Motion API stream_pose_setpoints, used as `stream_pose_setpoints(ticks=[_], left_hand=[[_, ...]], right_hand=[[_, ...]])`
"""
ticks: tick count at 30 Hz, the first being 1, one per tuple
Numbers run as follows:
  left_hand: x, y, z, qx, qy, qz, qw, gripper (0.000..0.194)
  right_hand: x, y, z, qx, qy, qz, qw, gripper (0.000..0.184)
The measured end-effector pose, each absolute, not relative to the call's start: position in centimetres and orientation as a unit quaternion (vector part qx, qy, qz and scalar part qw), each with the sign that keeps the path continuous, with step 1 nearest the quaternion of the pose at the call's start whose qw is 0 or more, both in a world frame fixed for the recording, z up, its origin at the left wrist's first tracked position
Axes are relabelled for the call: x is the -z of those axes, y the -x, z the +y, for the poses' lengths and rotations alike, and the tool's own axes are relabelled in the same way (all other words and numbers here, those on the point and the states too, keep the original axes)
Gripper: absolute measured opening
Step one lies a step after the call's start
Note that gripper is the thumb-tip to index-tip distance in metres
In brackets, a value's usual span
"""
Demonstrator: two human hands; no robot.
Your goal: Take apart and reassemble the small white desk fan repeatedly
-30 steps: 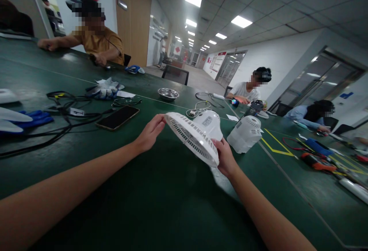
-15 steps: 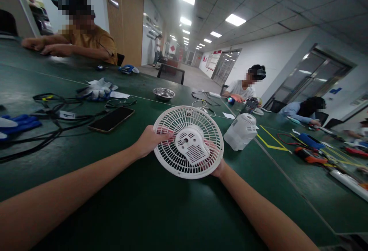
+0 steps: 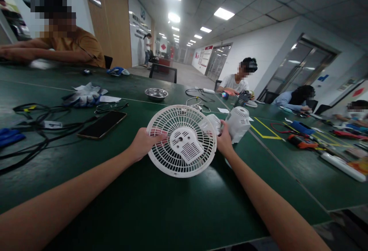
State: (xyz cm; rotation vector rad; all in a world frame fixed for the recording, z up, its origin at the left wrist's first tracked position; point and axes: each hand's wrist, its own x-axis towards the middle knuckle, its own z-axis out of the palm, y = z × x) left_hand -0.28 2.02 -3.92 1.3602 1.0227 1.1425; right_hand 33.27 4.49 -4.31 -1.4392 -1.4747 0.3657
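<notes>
In front of me a round white fan grille point(image 3: 182, 168) is tilted toward me, with a vented plastic hub in its middle. My left hand point(image 3: 143, 143) is closed on its left rim, with some fingers seen through the slots. At the right rim, my right hand point(image 3: 225, 139) is closed around a small white vented housing point(image 3: 214, 123), partly hidden behind the grille. Whether this hand also touches the grille I cannot tell. Just beyond it stands a larger white plastic housing point(image 3: 239, 122) with vent slots on top.
On the green table point(image 3: 138, 212) lie a phone point(image 3: 102, 124), black cables point(image 3: 47, 130) and work gloves point(image 3: 86, 95) at left. A metal bowl point(image 3: 156, 94) is farther back. Tools, including an orange-and-black one point(image 3: 303, 142), and a white power strip point(image 3: 342, 166) lie right. Several people sit around.
My right hand has come from behind the grille to its right edge and now holds the small white housing. My left hand keeps the rim. The view has shifted to the right.
</notes>
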Motion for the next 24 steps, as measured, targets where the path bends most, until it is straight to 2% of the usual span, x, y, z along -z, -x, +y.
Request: stream_pose_setpoints(ticks=[3, 8, 11, 13, 17, 19, 21, 24], left_hand=[[4.7, 0.3, 2.5, -0.471, -0.541, 0.436, 0.543, 0.029], [5.1, 0.5, 2.9, -0.467, -0.525, 0.445, 0.556, 0.033], [4.7, 0.9, 3.1, -0.428, -0.561, 0.459, 0.540, 0.032], [4.5, 1.3, 3.3, -0.391, -0.603, 0.474, 0.509, 0.029], [4.5, 2.0, 3.8, -0.346, -0.660, 0.477, 0.465, 0.027], [4.6, 2.2, 3.9, -0.342, -0.665, 0.471, 0.468, 0.027], [4.5, 2.1, 3.8, -0.338, -0.659, 0.470, 0.480, 0.027], [4.1, 2.0, 3.5, -0.329, -0.646, 0.481, 0.494, 0.028]], right_hand=[[4.4, -35.6, 5.3, -0.001, 0.637, -0.642, 0.427, 0.075], [4.9, -36.2, 5.8, 0.071, 0.633, -0.672, 0.378, 0.056], [4.1, -36.1, 5.6, 0.121, 0.611, -0.672, 0.400, 0.046], [3.1, -36.4, 5.2, 0.187, 0.591, -0.655, 0.432, 0.046], [1.8, -38.1, 5.0, 0.273, 0.616, -0.548, 0.496, 0.064], [2.1, -39.4, 5.4, 0.236, 0.650, -0.496, 0.525, 0.073], [3.0, -40.6, 6.0, 0.136, 0.693, -0.456, 0.541, 0.078], [4.6, -41.9, 6.8, -0.025, 0.750, -0.414, 0.515, 0.083]])
